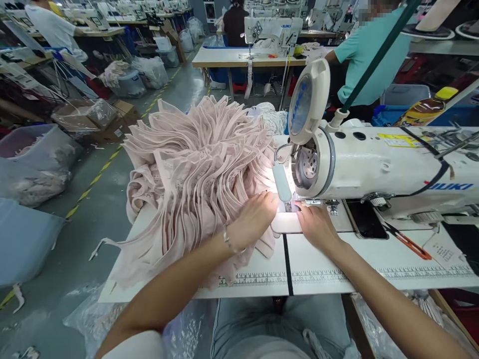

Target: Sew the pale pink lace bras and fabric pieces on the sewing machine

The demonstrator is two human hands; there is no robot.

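Pale pink fabric (202, 144) is heaped beyond and left of the fingers of the left hand (256, 215); work seems to be under way, but finished and remaining pieces cannot be told apart. Those fingers are bent over the cloth's edge; whether it is pinched cannot be told. The right hand (317, 227) is held just beside the presser foot (288, 206), its grip unclear. Between both hands, the needle is masked by a grey-green plate (282, 182).

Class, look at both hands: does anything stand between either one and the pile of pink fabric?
Nothing visible blocks the left hand, which lies against the pile of pink fabric. The presser foot of the sewing machine stands between the right hand and the pile.
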